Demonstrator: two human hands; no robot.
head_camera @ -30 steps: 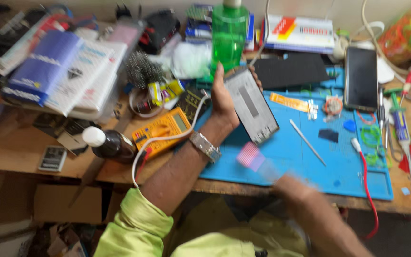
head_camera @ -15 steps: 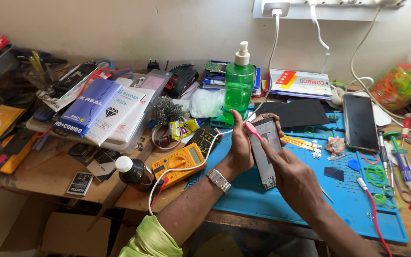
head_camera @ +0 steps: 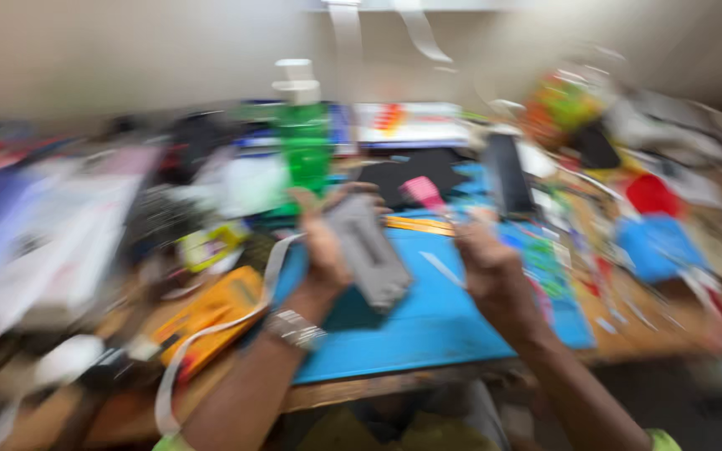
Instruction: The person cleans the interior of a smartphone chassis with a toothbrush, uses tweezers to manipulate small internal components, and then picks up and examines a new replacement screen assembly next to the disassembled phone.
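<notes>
The view is badly motion-blurred. My left hand [head_camera: 321, 242], with a metal watch on the wrist, grips a grey phone-like slab [head_camera: 367, 249] held upright above the blue work mat [head_camera: 428, 326]. My right hand [head_camera: 488, 263] is just to the right of the slab, apart from it, and holds a small pink tool [head_camera: 422, 192] whose tip points up and left toward the slab's top. The slab's surface detail is too smeared to read.
A green pump bottle [head_camera: 304, 146] stands behind the hands. A yellow multimeter [head_camera: 211, 313] lies at the left, a dark phone [head_camera: 507, 171] on the mat at the right. Booklets, cables and small tools crowd the wooden bench on both sides.
The head camera has swung, blurring everything. My right hand has pulled away from the slab to its right, pink tool still in it. My left hand keeps the slab raised.
</notes>
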